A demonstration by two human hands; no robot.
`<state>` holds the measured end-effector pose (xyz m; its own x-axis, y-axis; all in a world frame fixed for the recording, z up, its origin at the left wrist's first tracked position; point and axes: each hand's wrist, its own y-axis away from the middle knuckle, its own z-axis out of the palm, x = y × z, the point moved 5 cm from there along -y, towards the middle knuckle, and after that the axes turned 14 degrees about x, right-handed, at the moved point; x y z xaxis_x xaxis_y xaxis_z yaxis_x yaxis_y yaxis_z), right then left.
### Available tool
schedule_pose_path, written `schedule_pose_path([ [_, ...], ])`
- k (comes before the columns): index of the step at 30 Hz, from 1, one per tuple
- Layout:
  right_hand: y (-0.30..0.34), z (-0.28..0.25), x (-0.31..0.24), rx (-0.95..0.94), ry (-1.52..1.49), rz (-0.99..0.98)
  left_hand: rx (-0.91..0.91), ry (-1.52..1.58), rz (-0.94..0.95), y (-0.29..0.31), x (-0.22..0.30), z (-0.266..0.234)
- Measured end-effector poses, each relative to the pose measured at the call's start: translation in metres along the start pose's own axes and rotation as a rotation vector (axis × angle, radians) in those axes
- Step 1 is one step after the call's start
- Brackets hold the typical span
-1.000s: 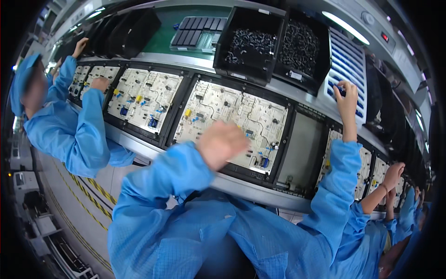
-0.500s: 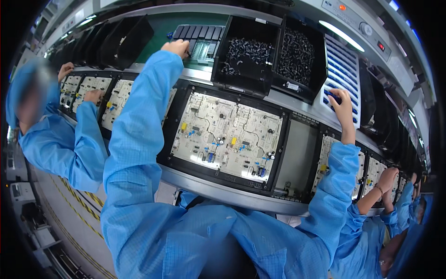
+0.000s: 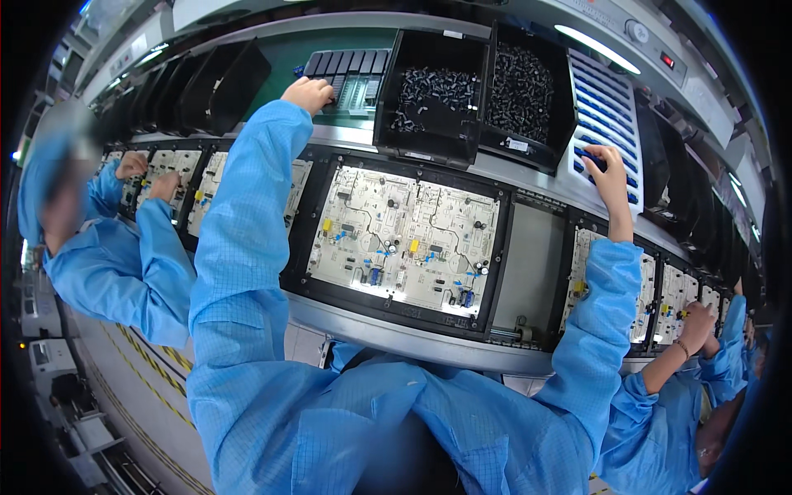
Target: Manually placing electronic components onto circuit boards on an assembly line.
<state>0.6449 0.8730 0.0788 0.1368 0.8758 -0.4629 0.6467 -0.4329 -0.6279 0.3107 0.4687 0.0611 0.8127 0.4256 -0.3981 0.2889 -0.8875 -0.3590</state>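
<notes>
My left hand (image 3: 309, 95) is closed at the near left edge of a tray of dark rectangular parts (image 3: 351, 62). Its fingertips are partly hidden, so whatever they grip cannot be made out. Off to the right, my right hand (image 3: 608, 172) has its thumb and fingers pinched on a small blue part (image 3: 587, 155) at a white slotted rack (image 3: 617, 111), whose rows hold more blue parts. Between my arms, a pale circuit board panel (image 3: 396, 235) lies in a black frame (image 3: 388, 312), populated with yellow, blue and black components.
Two black bins, a left one (image 3: 426, 144) and a right one (image 3: 518, 147), hold many small dark components behind the panel. Co-workers in blue work at boards on both sides; one person's hand (image 3: 165, 186) is left, another's hand (image 3: 697, 326) right. A metal rail (image 3: 371, 330) runs along the front.
My left hand has shifted slightly left and nearer along the tray. My right hand stays at the rack, its fingers on the blue part. The left co-worker's far hand has moved down onto a board.
</notes>
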Motion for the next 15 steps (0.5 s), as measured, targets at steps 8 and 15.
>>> schedule_pose_path([
  [8, 0.001, -0.001, 0.008, 0.01, 0.01, -0.018, 0.181, 0.181, -0.002, -0.005, 0.035, -0.072],
  [15, -0.001, -0.001, 0.017, 0.01, -0.002, -0.008, 0.03, 0.489, 0.22, 0.04, 0.114, -0.089],
])
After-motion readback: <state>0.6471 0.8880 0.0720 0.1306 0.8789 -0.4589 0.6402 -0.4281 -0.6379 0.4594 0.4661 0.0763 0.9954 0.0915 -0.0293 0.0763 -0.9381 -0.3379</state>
